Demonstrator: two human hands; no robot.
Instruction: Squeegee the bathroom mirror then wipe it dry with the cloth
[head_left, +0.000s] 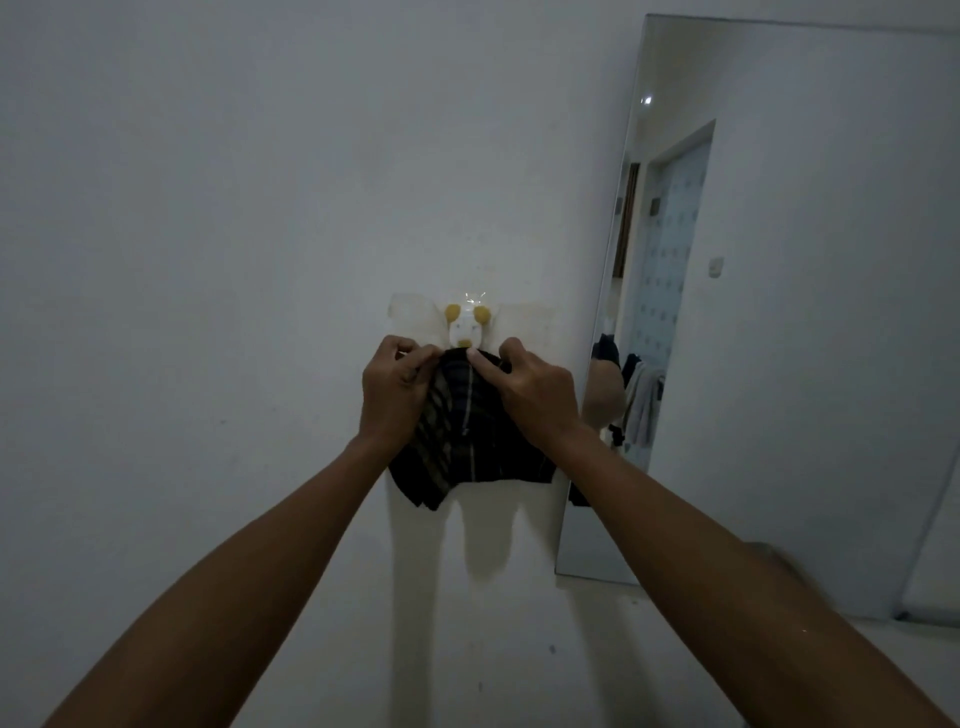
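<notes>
A dark plaid cloth (475, 441) hangs against the white wall, just below a small white and yellow animal-shaped hook (466, 325). My left hand (392, 387) pinches the cloth's top left edge. My right hand (530, 389) pinches its top edge right under the hook. A tall frameless mirror (779, 312) stands on the wall to the right of both hands. No squeegee is in view.
Pale stained patches (488, 535) mark the wall around and under the hook. The mirror reflects a doorway, a wall switch and hanging clothes. A ledge or floor edge (883, 629) runs along the lower right.
</notes>
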